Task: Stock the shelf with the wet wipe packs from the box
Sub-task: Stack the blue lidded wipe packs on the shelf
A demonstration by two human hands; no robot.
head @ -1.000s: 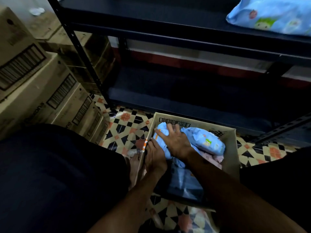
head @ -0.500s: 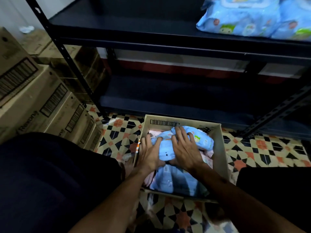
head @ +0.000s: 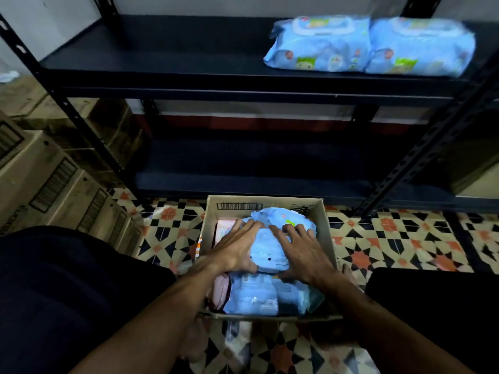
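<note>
Left grip and right grip: both are closed on the top pack, one on each flank. The fingers are spread over its upper face and the thumbs are tucked at its near edge. Palms face inward and down. Both forearms reach forward from the bottom of the view and converge on the box.

Top pack: light blue, soft, printed face up. Its long axis appears to run from near to far. The far end leans slightly right and lies close to the far wall of the box. The grips cover its sides, so the full outline cannot be confirmed. It sits inside the box, on top of the other stock.

Box contents: a second blue pack lies under it at the near end, and pink packs show along the left wall. The box is open-topped cardboard and stands on the tiled floor, just in front of the shelving.

Shelving: the lower shelf is dark and lies directly beyond the box. The upper shelf carries two shelved packs at its right end, side by side and touching, long axes left to right. A slanted perforated upright stands to the right of the box, apart from it.

Surroundings: stacked cartons stand at left, and the person's dark-clothed knees flank the box.
</note>
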